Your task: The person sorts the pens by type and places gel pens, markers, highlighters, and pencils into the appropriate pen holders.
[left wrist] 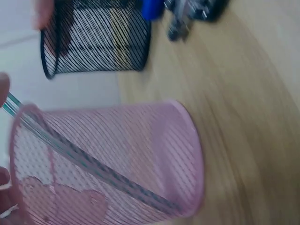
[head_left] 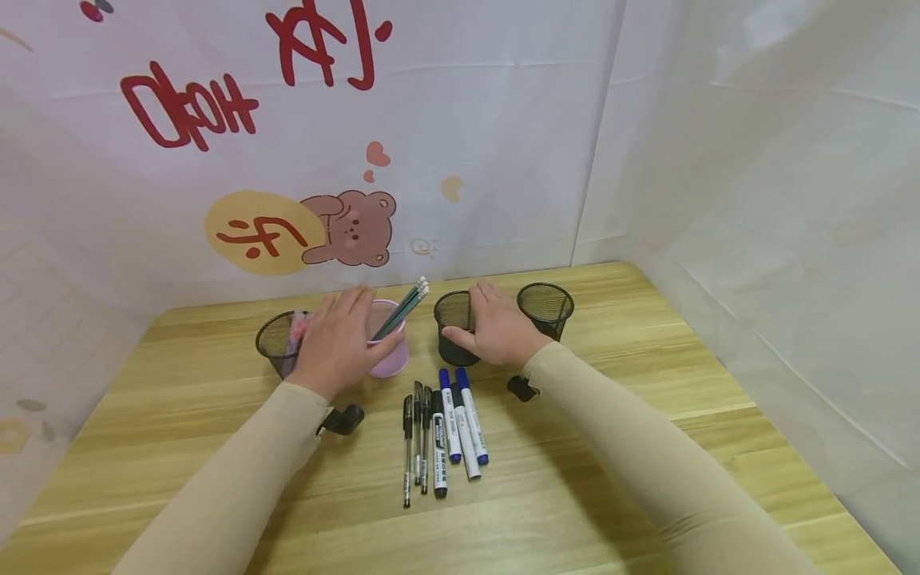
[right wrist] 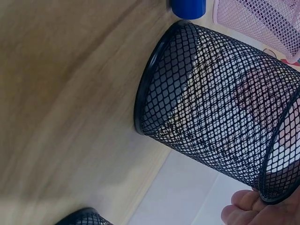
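My left hand point(head_left: 341, 343) grips the rim of a pink mesh pen cup point(head_left: 390, 364), thumb on the near side and fingers toward the left. Several green pencils point(head_left: 402, 311) with white ends lean in that cup; the left wrist view shows them slanting through its mesh point(left wrist: 108, 136). With my right hand point(head_left: 506, 326) I hold a black mesh pen cup point(head_left: 453, 343) at its top. Curled fingers point(right wrist: 255, 208) touch its rim in the right wrist view, and no pens show through that cup's mesh point(right wrist: 211, 103). Both cups stand upright on the table.
In front lie several black gel pens point(head_left: 418, 431) beside black point(head_left: 439, 447) and blue-capped markers point(head_left: 450, 419). A black mesh cup point(head_left: 276, 339) with pink-toned pens stands left, another point(head_left: 549, 303) right. A white printed sheet point(head_left: 489, 144) hangs behind the wooden table point(head_left: 647, 383).
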`<state>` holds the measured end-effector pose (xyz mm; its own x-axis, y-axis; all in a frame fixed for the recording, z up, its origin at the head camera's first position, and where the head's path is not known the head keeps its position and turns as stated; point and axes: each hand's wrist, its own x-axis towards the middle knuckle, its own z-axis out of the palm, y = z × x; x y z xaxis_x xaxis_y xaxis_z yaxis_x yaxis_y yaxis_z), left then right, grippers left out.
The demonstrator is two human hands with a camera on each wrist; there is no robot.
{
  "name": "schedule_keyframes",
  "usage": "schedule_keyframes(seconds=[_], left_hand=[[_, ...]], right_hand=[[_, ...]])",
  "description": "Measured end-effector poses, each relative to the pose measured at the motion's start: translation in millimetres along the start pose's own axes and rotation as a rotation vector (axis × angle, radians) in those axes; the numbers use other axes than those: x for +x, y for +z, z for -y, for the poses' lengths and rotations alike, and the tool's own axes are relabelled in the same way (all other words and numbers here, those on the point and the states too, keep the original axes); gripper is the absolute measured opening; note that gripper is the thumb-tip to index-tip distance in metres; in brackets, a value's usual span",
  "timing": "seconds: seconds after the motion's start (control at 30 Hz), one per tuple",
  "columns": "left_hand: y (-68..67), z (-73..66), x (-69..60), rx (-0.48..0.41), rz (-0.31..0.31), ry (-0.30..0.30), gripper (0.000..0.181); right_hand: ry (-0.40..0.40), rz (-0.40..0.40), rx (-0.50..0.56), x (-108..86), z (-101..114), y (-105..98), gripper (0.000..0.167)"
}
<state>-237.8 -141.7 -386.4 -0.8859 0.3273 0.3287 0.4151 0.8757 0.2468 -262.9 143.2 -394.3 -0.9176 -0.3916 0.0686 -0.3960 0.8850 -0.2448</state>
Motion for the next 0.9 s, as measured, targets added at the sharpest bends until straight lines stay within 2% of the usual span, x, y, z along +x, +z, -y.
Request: schedule_keyframes(seconds=[0.07,0.17,0.27,0.4,0.5,0.6,0.77,0.9], left_hand=[[-4.4,-5.5,-2.6,-0.02,-0.049,0.049,0.078],[-11.8,-15.0,-8.3,-0.04,-0.129,0.158,0.061],[-18.2,-24.1,-17.0,-0.062,-0.189,0.271,0.052],[-23.7,-32.6,-30.3,-0.054,-0.212,0.377,0.05],[-23.8,-35.2,-38.7,-0.009,-0.171,0.407,0.051],[-20.5,-35.9,-45.6,0.036,-0.08,0.394,0.052],[-10.9,-34.9,-53.2,0.102,0.094,0.33,0.05],[-3.6,-33.8,-57.8,0.118,0.221,0.262,0.051]], right_hand=[[0.0,-0.006,0.004,0.1,0,0,0.103],[-0.002,-0.013,0.008,0.0,0,1,0.102],[0.003,-0.012,0.01,0.1,0,2,0.103],[0.005,-0.019,0.011,0.8,-1,2,0.103],[0.007,-0.023,0.013,0.9,-1,2,0.104],[0.011,-0.021,0.016,0.4,-1,1,0.104],[0.018,-0.012,0.004,-0.3,-1,2,0.104],[0.018,-0.002,-0.004,-0.8,0,2,0.104]])
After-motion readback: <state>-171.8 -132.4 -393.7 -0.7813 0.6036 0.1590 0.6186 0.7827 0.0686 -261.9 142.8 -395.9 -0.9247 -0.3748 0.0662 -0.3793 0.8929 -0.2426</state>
